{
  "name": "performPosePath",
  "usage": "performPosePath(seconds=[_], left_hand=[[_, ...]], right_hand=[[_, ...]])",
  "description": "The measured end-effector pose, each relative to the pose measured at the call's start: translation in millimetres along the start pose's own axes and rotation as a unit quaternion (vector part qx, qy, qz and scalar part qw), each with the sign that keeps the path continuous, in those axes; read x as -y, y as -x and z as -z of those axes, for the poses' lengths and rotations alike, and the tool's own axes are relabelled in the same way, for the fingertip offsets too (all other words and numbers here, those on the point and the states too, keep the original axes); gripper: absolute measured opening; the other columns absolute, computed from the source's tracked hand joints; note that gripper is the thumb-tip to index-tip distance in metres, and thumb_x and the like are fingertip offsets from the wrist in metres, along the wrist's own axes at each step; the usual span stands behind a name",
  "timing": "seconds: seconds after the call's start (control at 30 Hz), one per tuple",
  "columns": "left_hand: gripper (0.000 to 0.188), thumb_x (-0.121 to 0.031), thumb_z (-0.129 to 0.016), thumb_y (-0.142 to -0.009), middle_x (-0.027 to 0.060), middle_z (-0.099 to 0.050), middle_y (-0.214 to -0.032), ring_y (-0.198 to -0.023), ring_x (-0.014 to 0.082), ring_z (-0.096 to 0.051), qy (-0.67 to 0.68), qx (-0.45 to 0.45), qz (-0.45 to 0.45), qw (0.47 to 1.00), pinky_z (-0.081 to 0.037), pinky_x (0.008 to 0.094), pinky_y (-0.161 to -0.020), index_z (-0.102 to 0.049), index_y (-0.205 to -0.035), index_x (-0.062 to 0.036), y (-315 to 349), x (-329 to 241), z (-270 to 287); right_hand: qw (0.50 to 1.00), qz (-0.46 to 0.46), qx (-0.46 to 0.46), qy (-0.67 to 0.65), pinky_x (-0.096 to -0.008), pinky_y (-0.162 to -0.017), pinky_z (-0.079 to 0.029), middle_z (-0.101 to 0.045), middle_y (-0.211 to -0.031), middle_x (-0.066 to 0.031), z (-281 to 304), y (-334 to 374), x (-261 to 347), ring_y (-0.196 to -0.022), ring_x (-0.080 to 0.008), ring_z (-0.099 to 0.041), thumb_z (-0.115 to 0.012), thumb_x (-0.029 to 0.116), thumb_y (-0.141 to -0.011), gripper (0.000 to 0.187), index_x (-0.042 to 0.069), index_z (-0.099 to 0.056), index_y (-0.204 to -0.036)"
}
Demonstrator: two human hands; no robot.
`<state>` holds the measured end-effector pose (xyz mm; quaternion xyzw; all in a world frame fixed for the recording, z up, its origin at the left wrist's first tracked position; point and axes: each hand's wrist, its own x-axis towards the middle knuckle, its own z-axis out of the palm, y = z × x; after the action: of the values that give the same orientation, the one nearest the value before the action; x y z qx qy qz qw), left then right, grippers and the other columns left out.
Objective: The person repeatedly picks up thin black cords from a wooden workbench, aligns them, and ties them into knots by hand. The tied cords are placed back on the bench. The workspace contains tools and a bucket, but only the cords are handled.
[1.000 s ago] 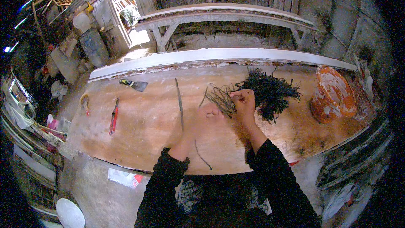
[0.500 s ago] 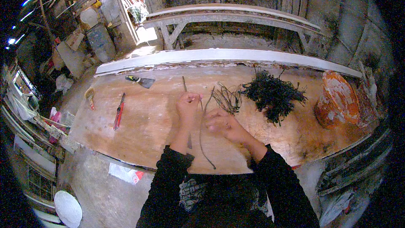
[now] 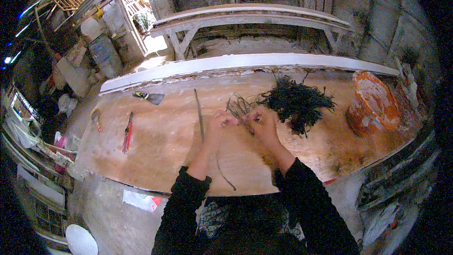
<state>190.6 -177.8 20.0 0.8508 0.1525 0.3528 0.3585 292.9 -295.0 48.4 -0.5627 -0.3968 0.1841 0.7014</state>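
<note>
My left hand [image 3: 221, 123] is closed in a pinch over the middle of the tabletop [image 3: 155, 160]. A thin dark cord [image 3: 222, 172] trails from beneath it toward the front edge. Close beside it, my right hand [image 3: 262, 122] is also closed, its fingertips almost meeting the left ones. What those right fingers grip is too small to make out. Just beyond both hands lies a loose bundle of thin cords [image 3: 241, 104], partly covered by them. Left of my left hand, a straight dark strip [image 3: 198, 113] lies on the wood. A heap of dark knotted strands [image 3: 297, 104] sits right of my right hand.
Toward the left lie a putty knife [image 3: 150, 97], a red-handled cutting tool [image 3: 128, 132] and a brush [image 3: 96, 119]. An orange, white-smeared bucket [image 3: 373, 104] rests on its side at the right. A long white board [image 3: 245, 60] runs along the far edge; a bench [image 3: 255, 16] stands behind.
Both hands have come closer together, my right one moving up and right to the cord bundle. The left hand has lowered slightly. The whole view has shifted a little.
</note>
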Motion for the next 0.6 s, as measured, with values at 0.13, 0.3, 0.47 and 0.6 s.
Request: performPosePath(seconds=[0.13, 0.3, 0.47, 0.6], left_hand=[[0.007, -0.012, -0.058, -0.071, 0.0045, -0.050, -0.074, -0.072, 0.0156, -0.049, 0.102, 0.159, -0.027, 0.982, -0.042, 0.0281, -0.063, -0.056, -0.074, -0.0056, 10, -46, -9], [0.009, -0.014, -0.058, -0.072, 0.0018, -0.050, -0.074, -0.074, 0.0129, -0.050, 0.320, 0.215, 0.067, 0.920, -0.043, 0.0269, -0.066, -0.056, -0.074, -0.0056, 13, -50, -14], [0.009, -0.011, -0.059, -0.070, 0.0011, -0.047, -0.068, -0.066, 0.0118, -0.050, 0.165, 0.082, 0.112, 0.977, -0.042, 0.0232, -0.061, -0.055, -0.073, -0.0027, 11, -36, -6], [0.007, -0.009, -0.060, -0.068, 0.0020, -0.051, -0.068, -0.065, 0.0108, -0.050, 0.082, -0.081, 0.129, 0.985, -0.040, 0.0222, -0.057, -0.057, -0.069, -0.0030, 1, -18, 6]], right_hand=[[0.991, -0.007, -0.135, 0.004, -0.0228, -0.056, -0.038, -0.049, -0.066, -0.0006, 26, -22, -15, -0.062, -0.0097, -0.044, -0.053, -0.005, -0.065, 0.014, 0.006, -0.045, -0.063], [0.969, 0.087, -0.170, 0.159, -0.0241, -0.057, -0.038, -0.043, -0.064, 0.0004, 23, -23, -29, -0.064, -0.0133, -0.044, -0.052, -0.005, -0.067, 0.013, 0.006, -0.044, -0.064], [0.973, 0.047, -0.194, 0.112, -0.0223, -0.059, -0.037, -0.046, -0.068, -0.0015, 17, -22, -14, -0.064, -0.0124, -0.044, -0.059, 0.000, -0.065, 0.008, 0.005, -0.053, -0.068], [0.983, 0.005, -0.163, -0.080, -0.0222, -0.062, -0.037, -0.047, -0.074, -0.0023, 17, -20, -14, -0.072, -0.0122, -0.045, -0.063, 0.003, -0.063, 0.008, 0.004, -0.056, -0.067]])
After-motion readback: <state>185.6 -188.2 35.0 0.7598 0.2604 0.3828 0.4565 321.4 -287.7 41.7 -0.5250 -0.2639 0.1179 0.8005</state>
